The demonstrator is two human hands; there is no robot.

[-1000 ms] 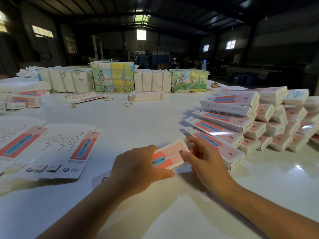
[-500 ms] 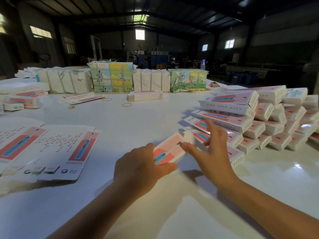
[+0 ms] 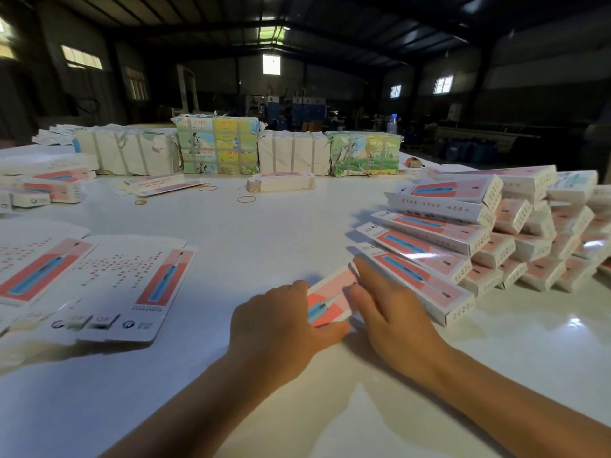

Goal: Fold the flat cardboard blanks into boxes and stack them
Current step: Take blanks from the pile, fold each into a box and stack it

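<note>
My left hand [image 3: 274, 320] curls its fingers round the near end of the folded box [image 3: 330, 300], thumb pressed along its lower edge. My right hand [image 3: 390, 312] lies on the box's far end, fingers straight and close together. The box rests low on the white table [image 3: 264, 233]. Just right of the box the stack of finished boxes [image 3: 463, 239] leans in rows; left of it lie flat blanks [image 3: 132, 285].

Dim hall; daylight enters through small far windows [image 3: 271, 64] beyond the hands. The white table [image 3: 264, 233] shows glare right of the right hand [image 3: 393, 320]; forearm shadows fall beneath. Wide-angle distortion bends the edges; the background is soft.
</note>
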